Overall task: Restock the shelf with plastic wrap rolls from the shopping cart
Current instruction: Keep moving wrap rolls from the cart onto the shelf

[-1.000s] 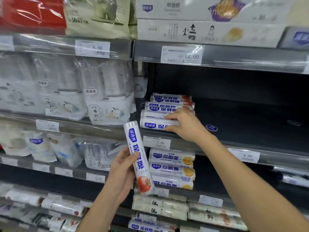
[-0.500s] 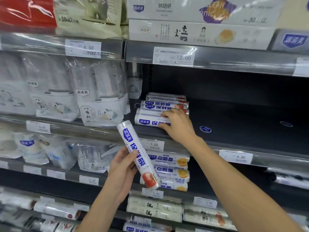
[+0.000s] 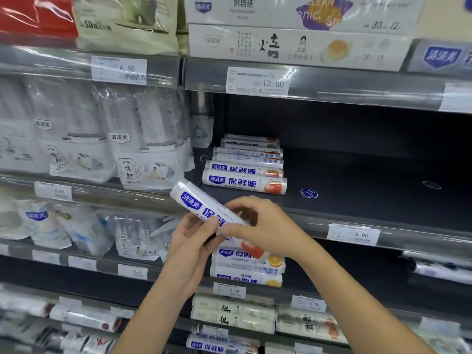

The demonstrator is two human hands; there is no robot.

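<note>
Left hand (image 3: pixel 190 247) cups the plastic wrap roll (image 3: pixel 196 203) from beneath, thumb pressed on the label. The roll slants in front of the shelf edge, cap end toward ten o'clock, tomato end toward four. Right hand (image 3: pixel 268 226) curls over its middle, so both hold it. At twelve o'clock from the hands, the stacked rolls (image 3: pixel 245 178) lie on the dark shelf (image 3: pixel 370 200).

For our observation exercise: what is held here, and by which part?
The left hand and right hand both grip one plastic wrap roll near its middle.
</note>
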